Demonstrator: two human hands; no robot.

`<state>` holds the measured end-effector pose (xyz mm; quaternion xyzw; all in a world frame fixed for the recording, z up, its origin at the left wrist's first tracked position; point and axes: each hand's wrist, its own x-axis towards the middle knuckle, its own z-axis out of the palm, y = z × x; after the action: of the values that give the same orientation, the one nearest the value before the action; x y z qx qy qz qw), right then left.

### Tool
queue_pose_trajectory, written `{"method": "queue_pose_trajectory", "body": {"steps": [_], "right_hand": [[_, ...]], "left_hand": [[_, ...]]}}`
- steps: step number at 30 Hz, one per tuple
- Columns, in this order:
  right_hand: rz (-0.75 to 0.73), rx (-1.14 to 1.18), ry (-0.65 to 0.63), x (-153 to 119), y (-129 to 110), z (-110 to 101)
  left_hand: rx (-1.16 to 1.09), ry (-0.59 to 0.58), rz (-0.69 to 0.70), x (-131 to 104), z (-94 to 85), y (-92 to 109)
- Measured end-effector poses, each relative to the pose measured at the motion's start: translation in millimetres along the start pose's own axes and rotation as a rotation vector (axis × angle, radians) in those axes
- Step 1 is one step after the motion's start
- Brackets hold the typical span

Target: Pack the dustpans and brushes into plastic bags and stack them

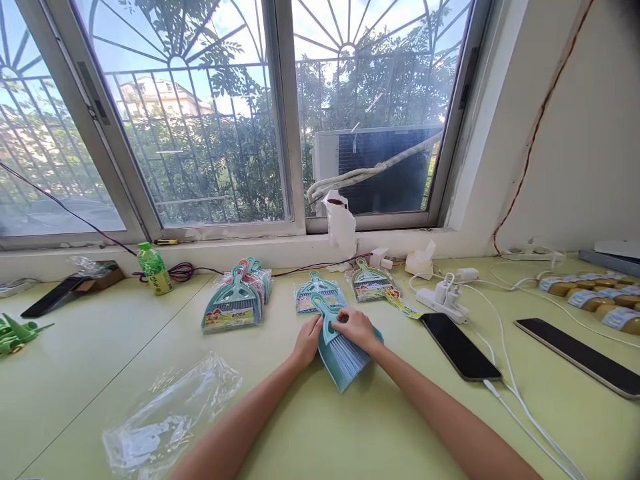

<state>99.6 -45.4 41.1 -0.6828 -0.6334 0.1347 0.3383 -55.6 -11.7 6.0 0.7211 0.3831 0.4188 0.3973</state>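
A turquoise dustpan [331, 365] with its small hand brush [351, 359] nested against it is held tilted above the table, handle end away from me. My left hand [307, 341] is closed on the dustpan's left edge. My right hand [358, 329] grips the brush near its handle, with thumb and fingers curled; part of the grip is hidden. Just beyond lies a bagged blue dustpan set [319, 293]. Another bagged set in green [373, 283] is to its right. On the left, several bagged sets [234, 310] stand in a row.
Clear plastic bags [170, 417] lie at the front left. A green drink bottle [156, 270] stands near the window. At right are a black phone [461, 347], a second dark device [580, 353], a power strip [443, 300] with white cables, and several labelled jars [593, 297].
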Motion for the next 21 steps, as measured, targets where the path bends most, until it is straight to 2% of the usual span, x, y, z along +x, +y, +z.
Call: {"method": "queue_pose_trajectory", "body": {"steps": [2,4,6,8,10,12,15,18,21], "right_hand": [[-0.001,0.07,-0.003,4,2,1],[-0.015,0.245,-0.038,9,5,-2],[-0.036,0.462,-0.117,13,9,-11],[-0.062,0.568,-0.151,14,16,-28],[-0.106,0.581,-0.037,12,25,-50],[-0.09,0.431,0.068,7,37,-71],[0.067,-0.04,0.158,-1,53,-92],[0.228,-0.435,0.111,-3,66,-91],[0.248,-0.582,0.018,-2,72,-79]], "left_hand": [[0.02,0.0,-0.002,0,1.3,-1],[0.028,0.009,-0.021,2,0.8,-4],[0.022,0.046,-0.061,7,-3.3,-9],[0.036,0.129,-0.102,13,-10.7,-13],[0.087,0.198,-0.108,18,-19.0,-16],[0.163,0.153,-0.079,19,-24.9,-17],[0.336,-0.022,-0.004,16,-26.7,-12],[0.483,-0.157,0.025,10,-24.2,-3],[0.543,-0.228,0.002,9,-22.6,2]]}}
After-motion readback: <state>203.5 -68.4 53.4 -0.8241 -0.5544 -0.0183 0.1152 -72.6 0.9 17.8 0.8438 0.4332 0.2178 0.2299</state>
